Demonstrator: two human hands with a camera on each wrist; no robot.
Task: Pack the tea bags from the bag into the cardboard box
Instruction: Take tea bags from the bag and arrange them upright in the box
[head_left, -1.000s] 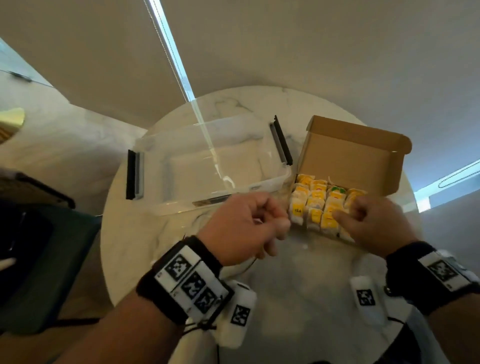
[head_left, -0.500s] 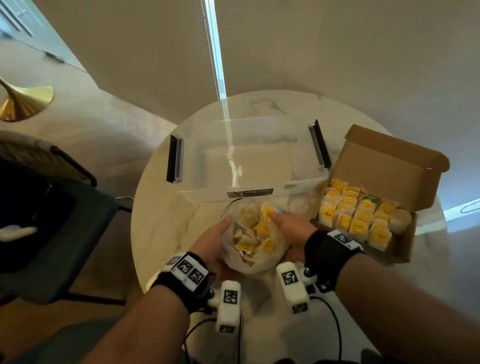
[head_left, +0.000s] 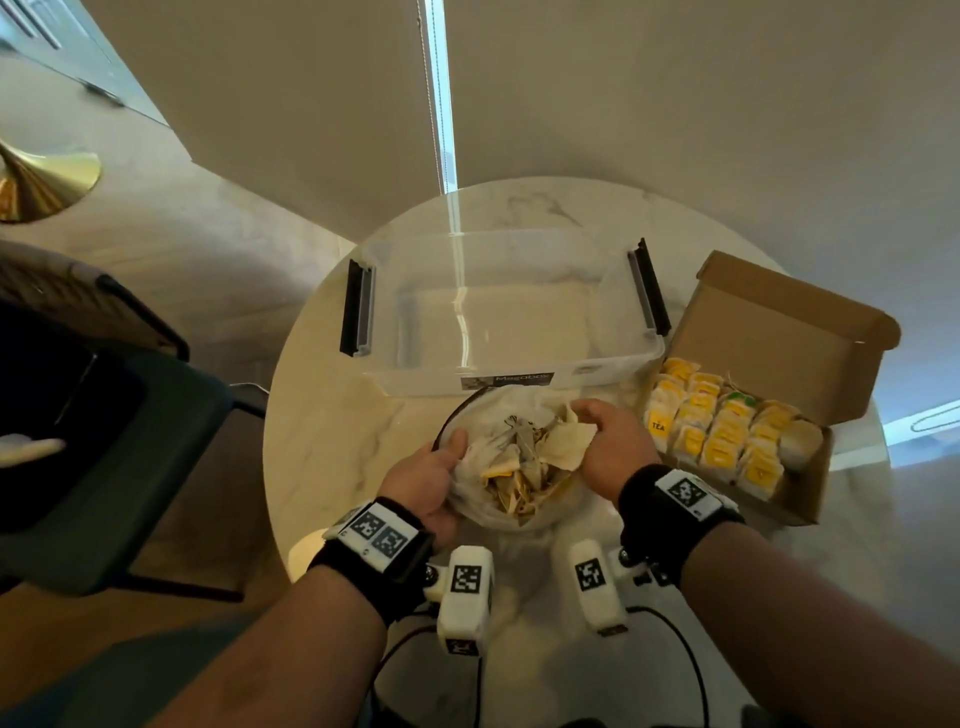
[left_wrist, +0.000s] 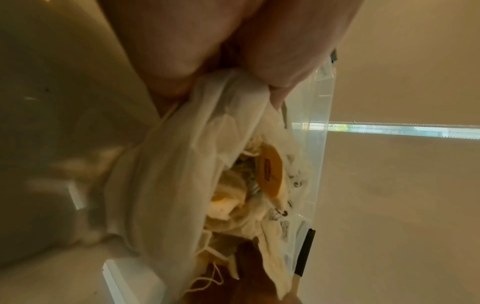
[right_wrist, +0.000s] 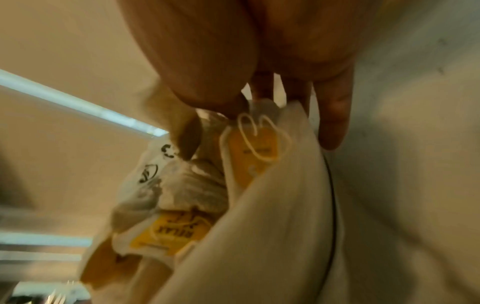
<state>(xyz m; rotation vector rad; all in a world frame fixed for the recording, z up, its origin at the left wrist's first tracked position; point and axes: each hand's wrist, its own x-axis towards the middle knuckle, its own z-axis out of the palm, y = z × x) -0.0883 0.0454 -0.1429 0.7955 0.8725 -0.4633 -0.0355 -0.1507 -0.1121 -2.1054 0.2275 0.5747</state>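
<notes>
A: From the head camera, both hands work the translucent plastic bag (head_left: 511, 467) of loose tea bags (head_left: 514, 475) on the marble table (head_left: 332, 441). The left hand (head_left: 423, 480) grips its left edge; the right hand (head_left: 610, 449) curls over the right edge. The cardboard box (head_left: 779, 364) stands open at the right, mostly filled.

B: Left wrist view?

A: Thumb and fingers (left_wrist: 166, 67) bunch the film tight; a yellow tag (left_wrist: 270, 174) shows inside.

B: Right wrist?

A: Thumb and fingertips (right_wrist: 207, 90) pinch the rim beside a looped string (right_wrist: 250, 127). I'd spread the mouth wide and take one bag by its body, so strings don't drag neighbours out.
</notes>
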